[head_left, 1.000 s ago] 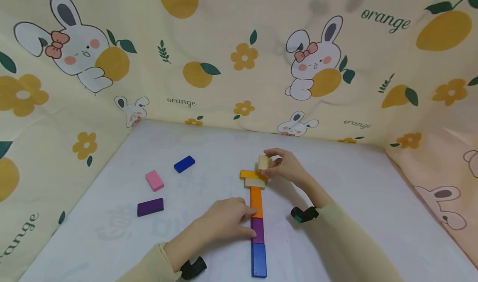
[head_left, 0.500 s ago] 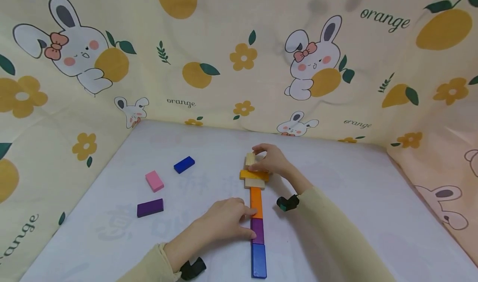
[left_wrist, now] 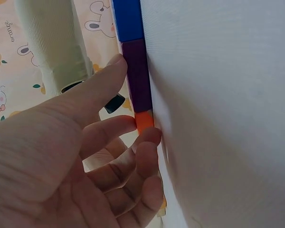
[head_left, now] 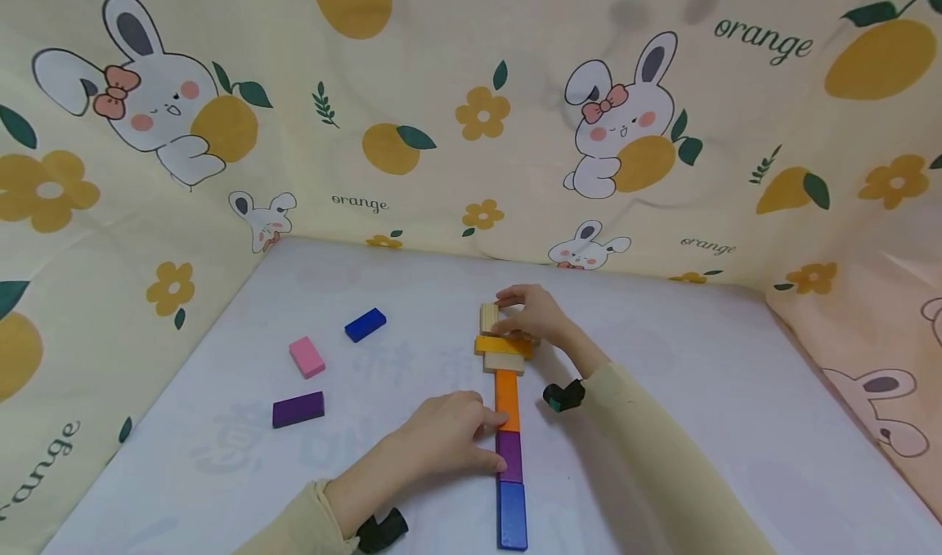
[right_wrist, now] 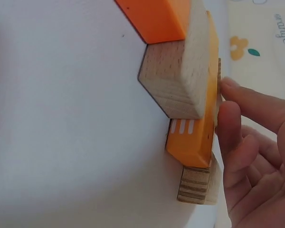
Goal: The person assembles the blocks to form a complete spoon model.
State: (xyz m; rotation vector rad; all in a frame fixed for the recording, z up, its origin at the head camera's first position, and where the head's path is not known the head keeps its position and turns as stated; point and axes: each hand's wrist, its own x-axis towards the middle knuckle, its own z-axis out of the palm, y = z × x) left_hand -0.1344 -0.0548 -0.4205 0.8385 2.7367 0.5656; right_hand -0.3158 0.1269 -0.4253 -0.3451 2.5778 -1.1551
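A row of blocks runs away from the person: blue block (head_left: pixel 512 516), purple block (head_left: pixel 509 457), orange block (head_left: pixel 506 400), pale wooden block (head_left: pixel 504 363), yellow block (head_left: pixel 503 345) lying crosswise. At its far end stands a light wooden block (head_left: pixel 489 318) with a striped face. My right hand (head_left: pixel 540 314) pinches the right part of that block between thumb and forefinger. In the right wrist view a layered wooden block (right_wrist: pixel 195 185) sits behind the yellow one. My left hand (head_left: pixel 450 432) touches the row's left side, thumb at the purple block, a finger at the orange one; its fingers are loosely bent.
On the left lie a dark blue block (head_left: pixel 365 324), a pink block (head_left: pixel 307 357) and a dark purple block (head_left: pixel 298 409), apart from each other. The white table (head_left: pixel 662 334) meets a cloth backdrop (head_left: pixel 441 56) printed with rabbits and oranges.
My right hand has moved left with the light wooden block, from the right of the row's far end to behind the yellow block's left half. The left hand has stayed still.
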